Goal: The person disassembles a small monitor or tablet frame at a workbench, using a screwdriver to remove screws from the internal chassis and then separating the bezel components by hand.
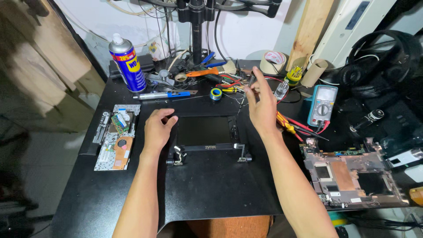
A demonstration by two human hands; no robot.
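Two hands busy: my left hand (156,128) rests open on the laptop screen panel (203,131) mid-frame, my right hand (261,103) pinches a thin screwdriver (251,81) that could slip and scratch it.

Two bare forearms are seen, entering from the lower edge of the view. No sleeves are worn on the parts shown; both arms are uncovered from below the elbow down to the wrists. The left hand (157,128) and the right hand (263,105) are both ungloved. No watch, bracelet or ring can be made out on either wrist or on the fingers that are visible. The fingernails are kept short, as far as can be told. The forearms are slim and fairly smooth, with little hair to be seen. Below and between the arms, a patch of orange-brown cloth is seen, though whether it is worn cannot be told.
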